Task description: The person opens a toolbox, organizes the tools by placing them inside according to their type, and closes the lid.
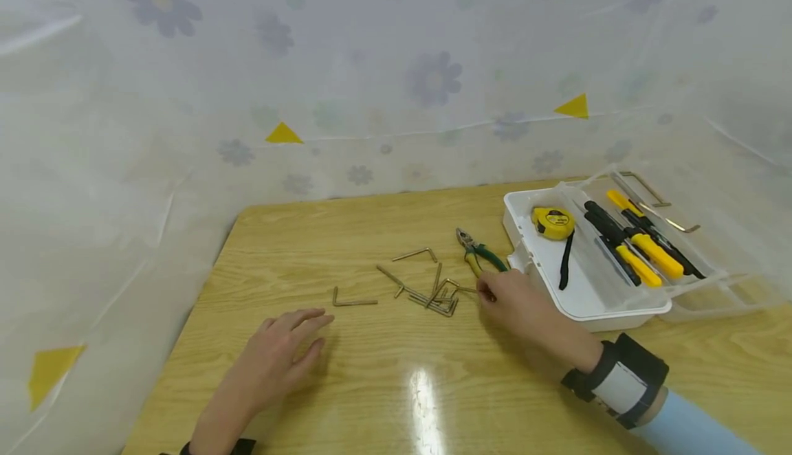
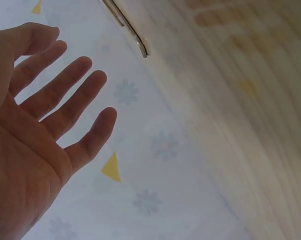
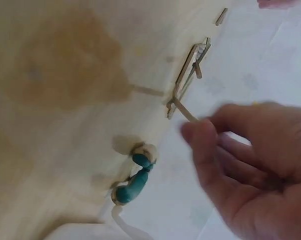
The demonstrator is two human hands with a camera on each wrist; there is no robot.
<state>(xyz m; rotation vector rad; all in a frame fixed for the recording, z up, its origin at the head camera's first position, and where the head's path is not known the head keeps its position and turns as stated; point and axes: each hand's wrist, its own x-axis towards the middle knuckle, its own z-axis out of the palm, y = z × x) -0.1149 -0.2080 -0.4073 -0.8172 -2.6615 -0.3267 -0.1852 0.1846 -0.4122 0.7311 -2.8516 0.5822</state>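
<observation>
My right hand point(image 1: 518, 307) pinches one end of a brass-coloured hex key point(image 3: 184, 110) between thumb and forefinger. The far end of that key lies over a loose pile of several L-shaped hex keys point(image 1: 427, 298) in mid-table. Just beyond the hand lie pliers point(image 1: 466, 238) with green-and-yellow handles. My left hand point(image 1: 276, 350) holds nothing; its fingers are spread and relaxed in the left wrist view. Its fingertips point toward a single hex key point(image 1: 355, 302) lying apart, left of the pile. Another key point(image 1: 413, 254) lies behind the pile.
At the right stands a white toolbox point(image 1: 584, 304) with its clear lid folded back. Inside are a yellow tape measure point(image 1: 553, 223) and several black-and-yellow screwdrivers point(image 1: 656, 256). A flowered plastic sheet point(image 1: 383, 97) hangs behind the wooden table point(image 1: 297, 235).
</observation>
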